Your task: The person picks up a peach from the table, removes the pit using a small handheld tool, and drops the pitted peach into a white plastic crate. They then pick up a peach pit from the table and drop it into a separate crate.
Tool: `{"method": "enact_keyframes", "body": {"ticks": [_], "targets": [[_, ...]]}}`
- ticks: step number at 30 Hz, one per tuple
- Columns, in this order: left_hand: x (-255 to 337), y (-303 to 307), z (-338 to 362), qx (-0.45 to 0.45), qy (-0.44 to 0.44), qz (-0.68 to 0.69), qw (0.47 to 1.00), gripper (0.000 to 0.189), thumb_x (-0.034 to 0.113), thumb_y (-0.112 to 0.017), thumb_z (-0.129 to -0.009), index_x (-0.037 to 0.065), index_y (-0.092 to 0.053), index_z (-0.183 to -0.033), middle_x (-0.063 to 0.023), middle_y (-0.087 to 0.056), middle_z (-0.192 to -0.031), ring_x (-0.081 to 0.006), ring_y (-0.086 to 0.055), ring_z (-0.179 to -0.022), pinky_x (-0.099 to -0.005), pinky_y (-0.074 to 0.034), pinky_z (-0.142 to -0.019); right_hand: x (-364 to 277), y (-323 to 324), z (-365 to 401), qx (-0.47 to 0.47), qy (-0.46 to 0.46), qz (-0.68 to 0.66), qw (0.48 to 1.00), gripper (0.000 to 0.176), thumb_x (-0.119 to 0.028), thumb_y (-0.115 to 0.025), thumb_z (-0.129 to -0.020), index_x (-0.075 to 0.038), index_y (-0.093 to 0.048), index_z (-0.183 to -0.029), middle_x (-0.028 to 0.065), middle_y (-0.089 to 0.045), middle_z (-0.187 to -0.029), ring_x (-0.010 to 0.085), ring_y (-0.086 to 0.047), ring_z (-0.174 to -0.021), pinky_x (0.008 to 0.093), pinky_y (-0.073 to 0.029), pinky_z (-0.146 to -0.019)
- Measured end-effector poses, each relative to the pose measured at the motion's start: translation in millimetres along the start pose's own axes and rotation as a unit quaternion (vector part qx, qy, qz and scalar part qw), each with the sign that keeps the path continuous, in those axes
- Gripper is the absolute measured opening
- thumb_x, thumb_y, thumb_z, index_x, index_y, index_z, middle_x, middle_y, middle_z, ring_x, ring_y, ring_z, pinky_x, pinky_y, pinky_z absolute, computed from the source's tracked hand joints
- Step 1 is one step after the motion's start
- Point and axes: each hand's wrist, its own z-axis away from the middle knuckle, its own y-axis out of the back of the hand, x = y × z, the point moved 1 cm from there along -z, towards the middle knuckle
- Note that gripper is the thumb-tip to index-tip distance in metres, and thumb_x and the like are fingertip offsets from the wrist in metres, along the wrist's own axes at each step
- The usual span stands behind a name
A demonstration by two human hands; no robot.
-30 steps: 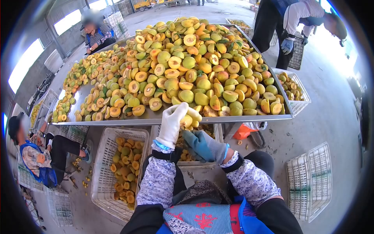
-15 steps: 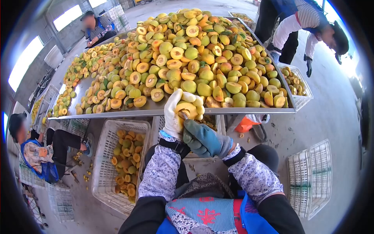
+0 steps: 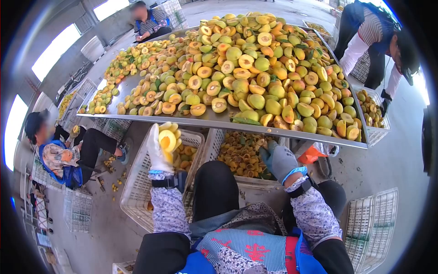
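Note:
My left hand (image 3: 157,148), in a white glove, is closed around a yellow peach half (image 3: 167,140), its cut face showing and a second piece just below it. It is above the near end of a white crate (image 3: 132,182) of peach halves. My right hand (image 3: 275,160), in a grey-blue glove, is curled over the right side of another crate (image 3: 213,145) full of scooped-out peach scraps (image 3: 242,153). Whatever the right fingers hold is hidden. Ahead, a metal table (image 3: 196,119) bears a large heap of whole and halved peaches (image 3: 255,68).
One co-worker (image 3: 64,155) sits at the left, another (image 3: 150,23) beyond the table. A third person (image 3: 374,41) bends over a crate of peaches (image 3: 369,109) at the right. Stacked crates (image 3: 372,228) stand at lower right; an orange bag (image 3: 312,154) hangs under the table.
My hands, together at the fruit before, have parted. The left has moved left with the peach half; the right has moved right, over the scraps crate. The view has shifted.

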Motion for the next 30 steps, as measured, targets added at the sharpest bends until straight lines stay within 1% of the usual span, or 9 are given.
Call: {"method": "enact_keyframes", "body": {"ticks": [2,3,7,11,17,19,21,23,30], "targets": [[15,37,4,0.11,0.03,-0.298,0.948,0.038,0.037,-0.062,-0.098,0.001,-0.072,-0.106,-0.013,-0.075,-0.101,-0.0218,-0.072,-0.085,-0.0327,-0.057,-0.071,-3,4,2,0.015,0.027,-0.013,0.999,0.029,-0.035,-0.064,-0.095,-0.006,-0.068,-0.1,0.0238,-0.07,-0.082,0.0437,-0.068,-0.077,0.0545,-0.054,-0.069],[15,51,-2,0.162,0.02,-0.487,0.858,0.034,0.031,-0.065,-0.095,-0.001,-0.073,-0.1,-0.0132,-0.075,-0.099,-0.0216,-0.072,-0.085,-0.0317,-0.056,-0.073,-5,5,4,0.023,0.039,-0.019,0.999,0.029,-0.035,-0.064,-0.095,-0.006,-0.067,-0.1,0.0237,-0.07,-0.082,0.0438,-0.068,-0.077,0.0548,-0.054,-0.069],[4,44,-34,0.159,-0.282,-0.455,0.83,0.029,0.022,-0.069,-0.092,-0.004,-0.072,-0.105,-0.0174,-0.075,-0.101,-0.0262,-0.071,-0.097,-0.0353,-0.053,-0.091,-18,6,6,-0.027,0.038,-0.027,0.999,0.03,-0.035,-0.064,-0.094,-0.006,-0.067,-0.1,0.0243,-0.07,-0.081,0.0446,-0.067,-0.077,0.0549,-0.053,-0.07],[-1,-53,-58,0.053,-0.317,-0.403,0.857,0.031,0.023,-0.069,-0.092,-0.002,-0.072,-0.109,-0.0187,-0.074,-0.106,-0.0288,-0.07,-0.1,-0.0349,-0.052,-0.093,-13,2,1,-0.067,0.033,-0.041,0.996,0.031,-0.036,-0.065,-0.094,-0.005,-0.067,-0.099,0.0253,-0.069,-0.082,0.0454,-0.067,-0.08,0.055,-0.052,-0.073],[-29,-121,-75,0.031,-0.259,-0.406,0.876,0.048,0.037,-0.068,-0.091,-0.002,-0.068,-0.12,-0.0219,-0.07,-0.116,-0.0345,-0.065,-0.112,-0.039,-0.048,-0.1,-18,11,-1,-0.055,0.061,-0.092,0.992,0.031,-0.035,-0.066,-0.094,-0.005,-0.067,-0.1,0.025,-0.07,-0.084,0.0451,-0.067,-0.081,0.0548,-0.052,-0.071],[-36,-124,-78,0.052,-0.209,-0.399,0.891,0.053,0.04,-0.067,-0.09,-0.003,-0.066,-0.122,-0.0219,-0.068,-0.122,-0.0354,-0.062,-0.117,-0.0394,-0.046,-0.103,-17,14,0,-0.05,0.064,-0.086,0.993,0.031,-0.035,-0.066,-0.094,-0.005,-0.067,-0.1,0.0245,-0.07,-0.084,0.0443,-0.068,-0.079,0.0537,-0.052,-0.069],[-35,-120,-75,0.097,-0.273,-0.425,0.857,0.056,0.04,-0.066,-0.091,-0.003,-0.064,-0.125,-0.0221,-0.065,-0.126,-0.0355,-0.06,-0.12,-0.0393,-0.045,-0.105,-17,15,0,-0.047,0.063,-0.074,0.994,0.03,-0.035,-0.066,-0.094,-0.005,-0.068,-0.1,0.0239,-0.07,-0.084,0.0437,-0.068,-0.078,0.053,-0.053,-0.068],[-35,-108,-79,0.116,-0.246,-0.431,0.861,0.063,0.041,-0.064,-0.092,-0.005,-0.056,-0.134,-0.0236,-0.056,-0.138,-0.0361,-0.05,-0.132,-0.041,-0.037,-0.113,-17,18,1,-0.038,0.059,-0.083,0.994,0.029,-0.034,-0.067,-0.093,-0.006,-0.068,-0.1,0.0235,-0.07,-0.084,0.0435,-0.068,-0.079,0.0527,-0.053,-0.068],[-45,-81,-97,0.155,-0.276,-0.458,0.83,0.067,0.043,-0.062,-0.093,-0.007,-0.052,-0.137,-0.0249,-0.051,-0.143,-0.0368,-0.044,-0.137,-0.0426,-0.033,-0.117,-18,24,-2,-0.023,0.084,-0.092,0.992,0.025,-0.03,-0.069,-0.091,-0.006,-0.068,-0.101,0.0232,-0.07,-0.084,0.0435,-0.067,-0.079,0.0521,-0.052,-0.067]]}}
